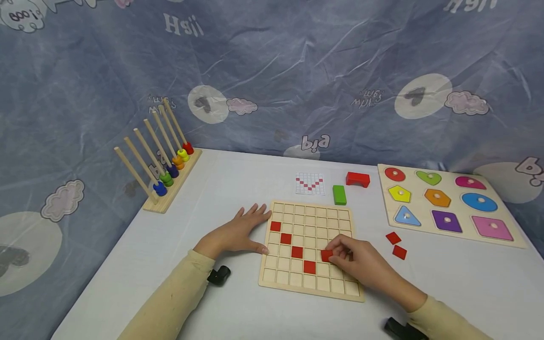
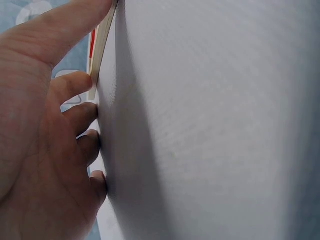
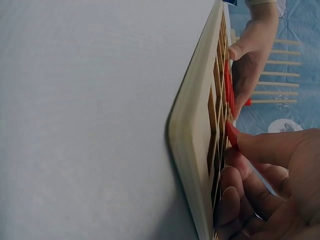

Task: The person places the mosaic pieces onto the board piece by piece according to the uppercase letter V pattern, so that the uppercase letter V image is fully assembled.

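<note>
Ok, L to R: wooden peg rack (image 1: 177, 180) w/ rounded beads (image 1: 166, 179); my L hand (image 1: 240, 232), fingers spread, touches edge of gridded wooden board (image 1: 282, 277); my R hand (image 1: 359, 259) pinches thin sq. red tile (image 1: 326, 255), tilted at board's R half; 2 loose tiles (image 1: 393, 237) lie beyond.

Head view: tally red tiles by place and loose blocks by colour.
Red tiles in the grid board: 4
Red tile in the right hand: 1
Red tiles on the table: 2
Red block: 1
Green block: 1
Total: 9
</note>
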Demonstrator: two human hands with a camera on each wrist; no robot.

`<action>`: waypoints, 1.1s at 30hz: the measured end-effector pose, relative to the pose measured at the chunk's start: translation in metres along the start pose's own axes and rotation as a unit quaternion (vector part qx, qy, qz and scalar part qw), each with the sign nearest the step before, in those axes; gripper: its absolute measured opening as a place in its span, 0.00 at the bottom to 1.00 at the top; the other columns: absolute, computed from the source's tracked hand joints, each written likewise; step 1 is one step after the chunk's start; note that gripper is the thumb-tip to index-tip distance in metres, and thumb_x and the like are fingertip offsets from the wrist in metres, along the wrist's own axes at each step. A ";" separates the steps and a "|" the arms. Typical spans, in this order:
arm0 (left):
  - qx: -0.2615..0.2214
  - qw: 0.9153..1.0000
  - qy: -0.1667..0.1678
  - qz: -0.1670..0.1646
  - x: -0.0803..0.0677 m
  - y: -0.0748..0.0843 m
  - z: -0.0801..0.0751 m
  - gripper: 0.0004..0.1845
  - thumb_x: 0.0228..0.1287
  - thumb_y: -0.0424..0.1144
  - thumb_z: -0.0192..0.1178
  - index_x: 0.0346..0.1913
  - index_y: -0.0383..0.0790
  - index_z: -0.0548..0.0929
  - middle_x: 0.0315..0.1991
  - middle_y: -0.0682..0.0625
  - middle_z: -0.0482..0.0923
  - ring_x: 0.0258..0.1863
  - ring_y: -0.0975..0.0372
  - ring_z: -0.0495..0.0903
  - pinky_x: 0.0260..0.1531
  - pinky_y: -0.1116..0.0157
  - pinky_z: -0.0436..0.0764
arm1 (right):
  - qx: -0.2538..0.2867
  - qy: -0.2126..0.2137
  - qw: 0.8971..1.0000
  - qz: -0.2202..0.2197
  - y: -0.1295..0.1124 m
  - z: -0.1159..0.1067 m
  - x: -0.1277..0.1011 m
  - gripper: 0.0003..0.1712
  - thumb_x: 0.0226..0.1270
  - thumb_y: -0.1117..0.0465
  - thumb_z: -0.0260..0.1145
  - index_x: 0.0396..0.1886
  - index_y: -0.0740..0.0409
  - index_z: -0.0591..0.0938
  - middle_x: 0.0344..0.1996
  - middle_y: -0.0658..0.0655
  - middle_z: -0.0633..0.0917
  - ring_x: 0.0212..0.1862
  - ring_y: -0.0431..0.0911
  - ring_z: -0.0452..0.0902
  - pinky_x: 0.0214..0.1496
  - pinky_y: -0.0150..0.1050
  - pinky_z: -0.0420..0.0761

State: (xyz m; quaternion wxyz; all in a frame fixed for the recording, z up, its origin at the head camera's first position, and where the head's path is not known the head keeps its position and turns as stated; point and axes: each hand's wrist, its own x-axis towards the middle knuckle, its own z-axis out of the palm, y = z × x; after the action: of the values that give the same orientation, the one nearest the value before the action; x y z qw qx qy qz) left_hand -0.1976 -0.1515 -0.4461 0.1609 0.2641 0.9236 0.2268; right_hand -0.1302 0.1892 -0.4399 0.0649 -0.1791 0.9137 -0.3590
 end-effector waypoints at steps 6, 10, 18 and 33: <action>0.001 1.000 -0.003 -0.002 0.000 0.000 -0.001 0.58 0.52 0.60 0.76 0.81 0.46 0.56 0.82 0.48 0.45 0.82 0.54 0.38 0.78 0.49 0.36 | 0.004 0.008 1.000 -0.010 -0.003 0.004 0.001 0.11 0.62 0.67 0.74 0.40 0.49 0.84 0.26 0.42 0.79 0.31 0.38 0.75 0.33 0.30 0.78; 0.002 1.000 -0.002 -0.003 0.000 0.000 0.000 0.59 0.51 0.61 0.76 0.81 0.47 0.57 0.82 0.48 0.46 0.82 0.54 0.39 0.79 0.49 0.37 | 0.005 0.010 1.000 -0.008 -0.005 0.006 0.002 0.11 0.62 0.66 0.75 0.39 0.48 0.83 0.26 0.42 0.78 0.31 0.38 0.74 0.32 0.30 0.78; 0.001 1.000 -0.003 -0.003 0.001 -0.001 0.000 0.59 0.51 0.61 0.76 0.81 0.46 0.56 0.82 0.48 0.45 0.82 0.53 0.38 0.79 0.48 0.37 | -0.001 0.013 1.000 -0.007 -0.007 0.009 0.003 0.12 0.61 0.66 0.76 0.37 0.47 0.82 0.26 0.43 0.77 0.31 0.38 0.73 0.32 0.31 0.76; -0.003 1.000 -0.003 -0.006 0.000 0.002 -0.002 0.58 0.51 0.60 0.76 0.81 0.46 0.57 0.82 0.47 0.46 0.82 0.53 0.39 0.78 0.48 0.37 | -0.028 0.016 0.999 -0.009 -0.008 0.011 0.004 0.12 0.60 0.64 0.77 0.40 0.45 0.85 0.29 0.42 0.77 0.31 0.37 0.71 0.31 0.31 0.74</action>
State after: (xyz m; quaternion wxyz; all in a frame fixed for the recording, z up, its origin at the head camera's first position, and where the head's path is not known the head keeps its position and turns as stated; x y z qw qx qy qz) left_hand -0.1972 -0.1504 -0.4436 0.1654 0.2591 0.9239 0.2277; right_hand -0.1293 0.1754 -0.4420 0.0424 -0.1833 0.9227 -0.3364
